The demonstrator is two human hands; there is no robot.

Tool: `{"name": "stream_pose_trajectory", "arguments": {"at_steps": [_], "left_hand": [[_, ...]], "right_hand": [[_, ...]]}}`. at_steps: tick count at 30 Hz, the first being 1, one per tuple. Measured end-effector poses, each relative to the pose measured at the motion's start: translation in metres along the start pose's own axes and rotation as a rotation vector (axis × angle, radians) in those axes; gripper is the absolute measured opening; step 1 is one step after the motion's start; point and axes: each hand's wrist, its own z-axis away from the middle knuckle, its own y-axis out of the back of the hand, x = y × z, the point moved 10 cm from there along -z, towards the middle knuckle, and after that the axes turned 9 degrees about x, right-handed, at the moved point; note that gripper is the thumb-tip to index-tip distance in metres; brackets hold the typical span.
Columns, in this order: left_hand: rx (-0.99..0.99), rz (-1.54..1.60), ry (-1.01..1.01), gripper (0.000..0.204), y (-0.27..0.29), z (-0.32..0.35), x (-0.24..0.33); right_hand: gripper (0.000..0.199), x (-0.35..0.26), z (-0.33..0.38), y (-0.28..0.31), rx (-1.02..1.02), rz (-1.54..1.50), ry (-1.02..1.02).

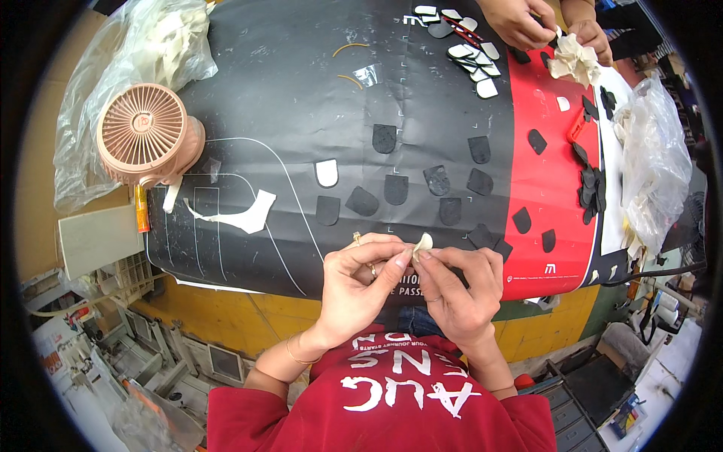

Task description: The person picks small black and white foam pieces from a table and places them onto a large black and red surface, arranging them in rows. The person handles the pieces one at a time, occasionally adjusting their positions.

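Note:
Close to the table's near edge, my left hand (358, 282) and my right hand (461, 292) meet with thumbs and fingers pinched together. Between the fingertips of both is a small cream-coloured soft piece (424, 242), bent upward; its exact kind is hard to make out. Just beyond my hands lie several flat black pieces with one rounded end (396, 189), spread apart on the dark mat. One white piece (326, 173) of the same shape is among them. More black pieces (491, 241) lie just right of my right hand.
A pink fan (143, 134) stands at left beside a plastic bag of cream pieces (177, 38). A white scrap (252, 215) lies near it. Far right, another person's hands (527, 24) hold a cream bundle (574, 60). White pieces (473, 60) are heaped nearby; a clear bag (655, 166) sits right.

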Motion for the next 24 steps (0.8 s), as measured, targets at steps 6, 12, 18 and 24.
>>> {"name": "stream_pose_trajectory", "arguments": {"at_steps": [6, 12, 18, 24], "left_hand": [[0.000, -0.086, -0.048, 0.014, 0.001, -0.002, 0.005], [0.071, -0.499, -0.521, 0.016, -0.010, 0.013, 0.037], [0.082, -0.523, -0.544, 0.015, -0.014, 0.012, 0.036], [0.124, -0.166, -0.240, 0.010, 0.015, -0.005, 0.031]], "right_hand": [[0.024, 0.009, -0.002, -0.004, -0.047, -0.125, -0.129], [0.016, 0.020, -0.001, -0.008, -0.107, -0.234, -0.331], [0.012, 0.020, -0.003, -0.007, -0.125, -0.175, -0.331], [0.009, 0.054, 0.017, -0.011, -0.142, -0.432, -0.717]]}}
